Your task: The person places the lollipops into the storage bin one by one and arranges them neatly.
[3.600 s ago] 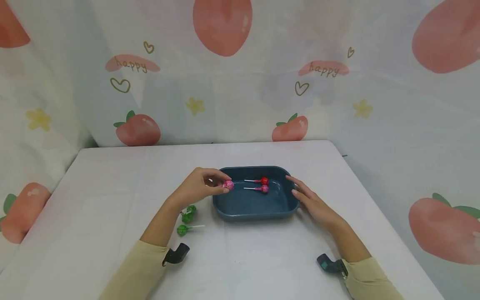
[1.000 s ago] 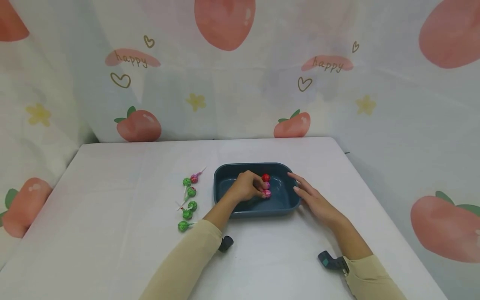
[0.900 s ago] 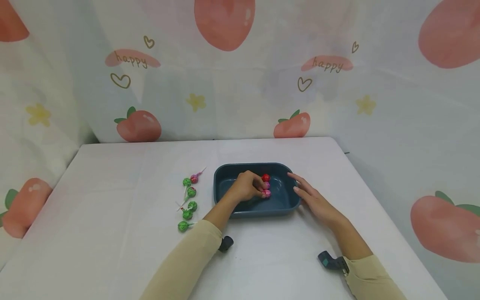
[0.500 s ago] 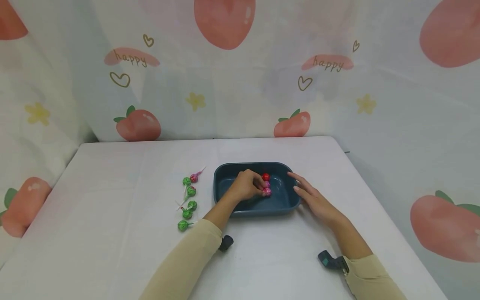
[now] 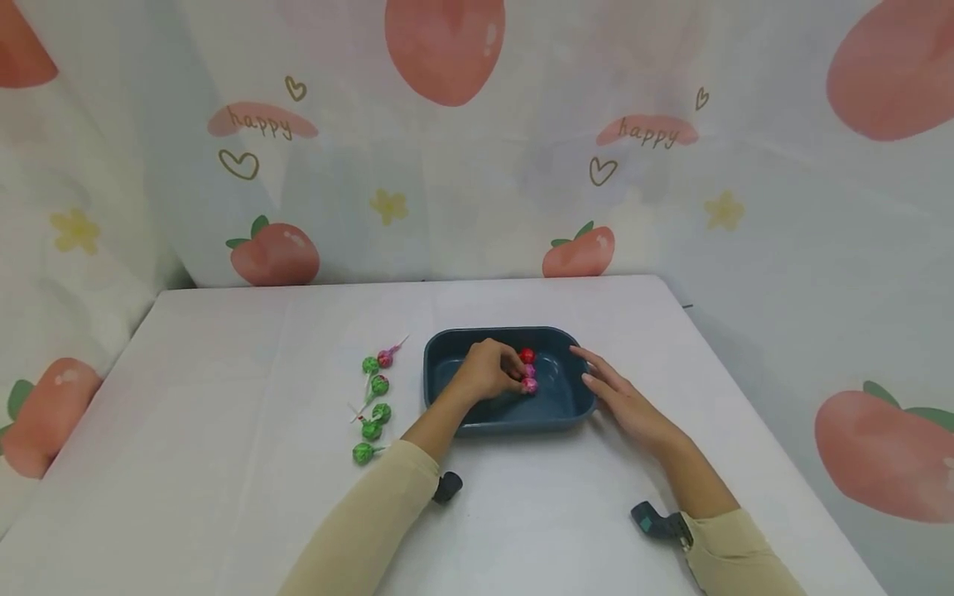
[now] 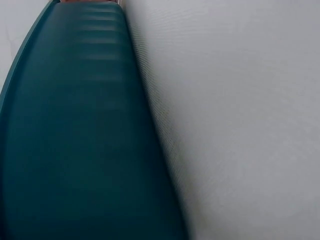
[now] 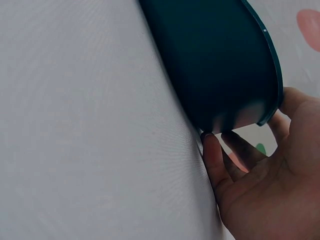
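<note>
Left of the pinch, outside the tray (image 5: 492,426) on the white table (image 5: 246,414): five green lollipops (image 5: 379,386) in a loose file from far to near, plus a loose pink lollipop (image 5: 385,358) just beside the farthest green, stick angled away to the right. Next, reached into over the near wall by the left hand (image 5: 488,370): the dark blue tray itself. Pinched inside between left thumb and fingers: a light pink lollipop (image 5: 529,386), resting on the floor or slightly lifted, hard to tell from above and out of the left wrist view. Just beyond the pinch, heads lined up close together: a magenta lollipop (image 5: 530,371), then a red lollipop (image 5: 527,356), sticks hidden behind the hand. Right of the pinch, touching the tray's right end with fingers loosely extended at rim and outer wall: the right hand (image 5: 624,406).
</note>
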`<state>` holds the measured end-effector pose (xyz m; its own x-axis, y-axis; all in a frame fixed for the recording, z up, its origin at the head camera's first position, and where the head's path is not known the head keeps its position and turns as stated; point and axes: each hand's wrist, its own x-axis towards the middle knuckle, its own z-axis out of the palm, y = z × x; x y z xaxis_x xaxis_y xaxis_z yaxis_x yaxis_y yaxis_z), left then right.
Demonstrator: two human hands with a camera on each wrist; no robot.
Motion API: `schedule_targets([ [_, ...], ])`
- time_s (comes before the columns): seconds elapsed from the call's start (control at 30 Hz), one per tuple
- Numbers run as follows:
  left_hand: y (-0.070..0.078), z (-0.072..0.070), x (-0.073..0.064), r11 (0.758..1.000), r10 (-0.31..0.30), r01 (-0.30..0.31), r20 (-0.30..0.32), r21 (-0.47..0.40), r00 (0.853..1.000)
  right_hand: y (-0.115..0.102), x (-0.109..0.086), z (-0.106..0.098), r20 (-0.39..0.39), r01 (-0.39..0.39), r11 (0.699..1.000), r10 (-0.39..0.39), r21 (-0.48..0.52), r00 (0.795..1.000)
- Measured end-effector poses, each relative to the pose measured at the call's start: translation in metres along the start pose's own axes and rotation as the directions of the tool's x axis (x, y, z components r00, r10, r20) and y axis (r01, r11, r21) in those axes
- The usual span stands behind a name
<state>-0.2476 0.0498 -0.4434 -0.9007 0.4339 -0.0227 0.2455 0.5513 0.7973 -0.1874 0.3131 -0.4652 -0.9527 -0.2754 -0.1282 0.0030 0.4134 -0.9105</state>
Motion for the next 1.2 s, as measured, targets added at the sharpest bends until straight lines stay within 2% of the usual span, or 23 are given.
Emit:
schedule_targets([
  [0.37, -0.007, -0.001, -0.002, 1.000, 0.022, -0.022, 0.000, 0.002, 1.000, 0.005, -0.006, 0.004, -0.007, -0.018, 1.000, 0.018, 0.008, 1.000],
  [0.53, -0.011, -0.010, -0.004, 0.998, 0.059, -0.059, 0.013, -0.013, 0.998, 0.007, -0.004, 0.005, -0.007, -0.003, 1.000, 0.003, -0.002, 1.000],
  [0.73, -0.016, -0.028, -0.004, 0.989, 0.146, -0.145, 0.026, -0.010, 0.989, 0.005, -0.002, 0.003, -0.008, 0.013, 1.000, -0.013, 0.004, 1.000],
  [0.87, -0.020, -0.040, -0.011, 0.983, 0.183, -0.182, 0.049, -0.029, 0.982, 0.004, -0.002, 0.002, -0.011, 0.017, 1.000, -0.017, 0.005, 1.000],
  [1.0, -0.026, -0.048, -0.021, 0.984, 0.168, -0.164, 0.047, -0.070, 0.985, 0.003, -0.004, 0.003, -0.007, 0.023, 1.000, -0.023, 0.010, 1.000],
  [1.2, -0.030, -0.061, -0.038, 0.973, 0.153, -0.141, 0.056, -0.182, 0.987, 0.002, -0.004, 0.004, -0.008, 0.017, 1.000, -0.017, 0.016, 1.000],
])
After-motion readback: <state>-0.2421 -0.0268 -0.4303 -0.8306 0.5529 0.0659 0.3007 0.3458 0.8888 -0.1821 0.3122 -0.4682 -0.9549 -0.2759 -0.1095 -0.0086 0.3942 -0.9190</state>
